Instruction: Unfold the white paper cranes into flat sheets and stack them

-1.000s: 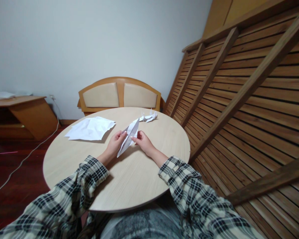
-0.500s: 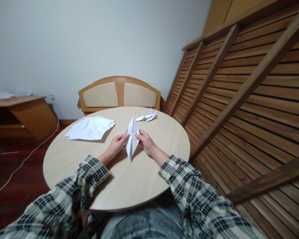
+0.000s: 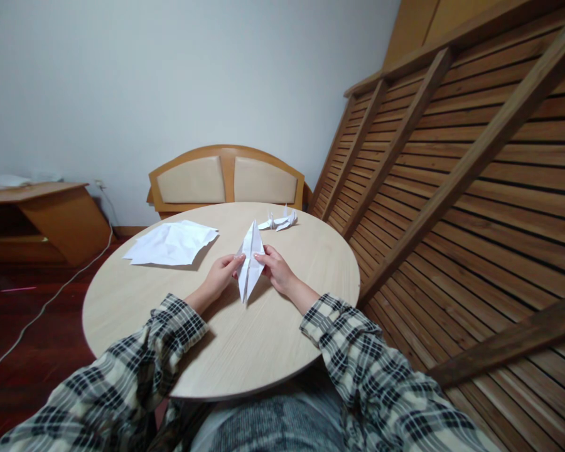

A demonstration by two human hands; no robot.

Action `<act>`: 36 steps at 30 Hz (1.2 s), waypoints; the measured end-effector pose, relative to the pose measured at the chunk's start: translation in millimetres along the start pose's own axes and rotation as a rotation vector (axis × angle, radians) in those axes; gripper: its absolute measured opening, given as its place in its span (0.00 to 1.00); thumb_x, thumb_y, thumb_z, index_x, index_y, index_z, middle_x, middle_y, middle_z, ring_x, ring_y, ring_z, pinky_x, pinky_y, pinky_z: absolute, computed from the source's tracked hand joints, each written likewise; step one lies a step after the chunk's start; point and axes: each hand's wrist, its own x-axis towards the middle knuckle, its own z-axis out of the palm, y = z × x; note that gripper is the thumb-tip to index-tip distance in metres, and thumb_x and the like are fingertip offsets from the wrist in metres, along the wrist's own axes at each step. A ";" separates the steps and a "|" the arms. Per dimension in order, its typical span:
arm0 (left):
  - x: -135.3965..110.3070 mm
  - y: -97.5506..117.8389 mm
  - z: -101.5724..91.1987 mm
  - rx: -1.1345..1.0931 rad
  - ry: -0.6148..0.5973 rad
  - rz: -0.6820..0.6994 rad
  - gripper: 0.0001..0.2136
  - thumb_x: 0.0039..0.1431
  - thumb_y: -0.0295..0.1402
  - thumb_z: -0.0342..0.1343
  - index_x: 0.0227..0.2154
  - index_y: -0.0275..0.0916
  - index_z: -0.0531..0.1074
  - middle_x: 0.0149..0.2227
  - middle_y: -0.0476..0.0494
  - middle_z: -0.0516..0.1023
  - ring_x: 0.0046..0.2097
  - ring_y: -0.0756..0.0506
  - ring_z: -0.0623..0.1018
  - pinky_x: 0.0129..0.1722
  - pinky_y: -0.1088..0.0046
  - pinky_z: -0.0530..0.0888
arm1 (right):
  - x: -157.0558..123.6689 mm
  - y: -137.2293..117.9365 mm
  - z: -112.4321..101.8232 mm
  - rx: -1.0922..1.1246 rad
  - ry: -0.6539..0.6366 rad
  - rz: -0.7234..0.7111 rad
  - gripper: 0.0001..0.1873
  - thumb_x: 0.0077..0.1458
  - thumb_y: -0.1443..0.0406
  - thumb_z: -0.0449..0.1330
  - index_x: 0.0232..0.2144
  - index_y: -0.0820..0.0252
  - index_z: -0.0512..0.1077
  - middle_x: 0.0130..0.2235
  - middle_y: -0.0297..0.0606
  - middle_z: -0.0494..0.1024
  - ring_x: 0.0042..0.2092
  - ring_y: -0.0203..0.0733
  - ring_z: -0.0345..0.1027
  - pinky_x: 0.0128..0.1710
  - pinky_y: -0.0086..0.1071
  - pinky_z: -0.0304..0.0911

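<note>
Between my two hands is a folded white paper (image 3: 251, 260), a long diamond with a slit down the middle of its lower half. My left hand (image 3: 222, 271) pinches its left edge, thumb on top. On the right edge my right hand (image 3: 277, 269) grips it the same way. The fingers underneath are mostly hidden by the paper. One point of the diamond faces away from me and the other faces toward me, just over the round table (image 3: 245, 358).
A loose pile of white paper sheets (image 3: 172, 243) lies at the table's left. Folded paper figures, perhaps cranes (image 3: 280, 220), sit at the far right. Behind stands a padded headboard (image 3: 226, 176); a slatted wooden frame (image 3: 433, 188) leans on the right. A cable (image 3: 51, 298) crosses the floor.
The folded paper has tilted very slightly, its near point shifting a little left. Both hands keep their hold in nearly the same place.
</note>
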 end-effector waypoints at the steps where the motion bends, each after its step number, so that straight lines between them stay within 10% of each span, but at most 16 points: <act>1: -0.1 0.3 -0.1 0.002 0.007 0.006 0.20 0.52 0.50 0.56 0.19 0.38 0.64 0.20 0.52 0.62 0.24 0.51 0.61 0.25 0.73 0.60 | 0.4 0.6 -0.4 -0.007 0.009 -0.001 0.17 0.46 0.60 0.64 0.39 0.56 0.68 0.38 0.33 0.75 0.36 0.38 0.70 0.34 0.31 0.65; 15: 1.8 0.6 -2.4 0.075 0.053 0.016 0.19 0.52 0.50 0.57 0.20 0.38 0.69 0.21 0.50 0.66 0.26 0.49 0.65 0.27 0.72 0.62 | 5.5 4.3 -3.6 -0.100 0.070 -0.044 0.20 0.43 0.56 0.66 0.33 0.58 0.64 0.25 0.27 0.69 0.24 0.31 0.59 0.22 0.26 0.47; 22: 3.6 -10.5 -0.2 -0.324 -0.035 -0.082 0.14 0.53 0.40 0.61 0.39 0.36 0.75 0.38 0.41 0.77 0.38 0.43 0.74 0.39 0.67 0.69 | 3.9 5.3 -2.1 -0.108 0.023 -0.005 0.21 0.43 0.55 0.66 0.34 0.58 0.63 0.26 0.28 0.70 0.24 0.32 0.59 0.22 0.26 0.46; 36: 2.3 -3.7 -1.9 -0.541 -0.035 -0.228 0.07 0.51 0.31 0.61 0.32 0.34 0.76 0.31 0.42 0.77 0.31 0.47 0.73 0.30 0.72 0.69 | 3.9 5.8 -3.1 -0.117 0.102 0.017 0.19 0.43 0.56 0.65 0.34 0.58 0.64 0.26 0.30 0.71 0.25 0.34 0.62 0.24 0.26 0.51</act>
